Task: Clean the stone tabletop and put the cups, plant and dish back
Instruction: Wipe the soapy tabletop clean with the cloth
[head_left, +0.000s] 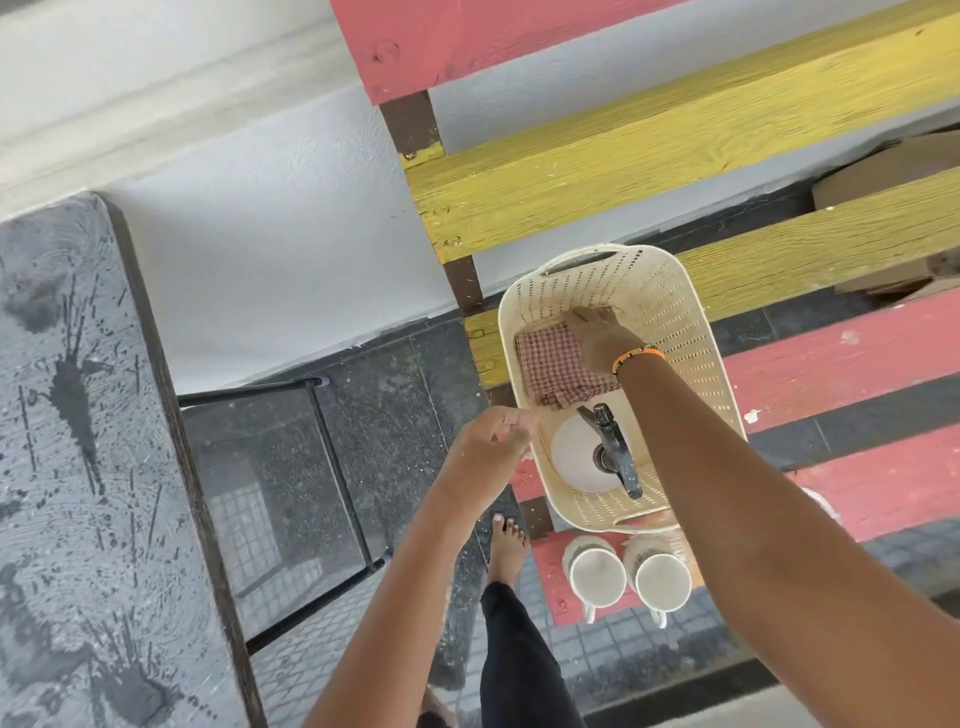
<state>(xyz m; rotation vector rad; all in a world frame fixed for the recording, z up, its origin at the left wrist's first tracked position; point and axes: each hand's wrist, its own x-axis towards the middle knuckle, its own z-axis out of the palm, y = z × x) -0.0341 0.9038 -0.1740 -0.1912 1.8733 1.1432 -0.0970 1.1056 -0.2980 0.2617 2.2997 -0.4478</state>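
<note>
Right hand (592, 325) is laid flat, fingers spread, on checked cloth (553, 364) inside basket (691, 332). Left hand (493, 439) is held loosely curled beside the rim, gripping nothing.

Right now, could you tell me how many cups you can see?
2: the left cup and the right cup stand side by side on the red bench slat, just below the basket. Others could be out of view.
</note>
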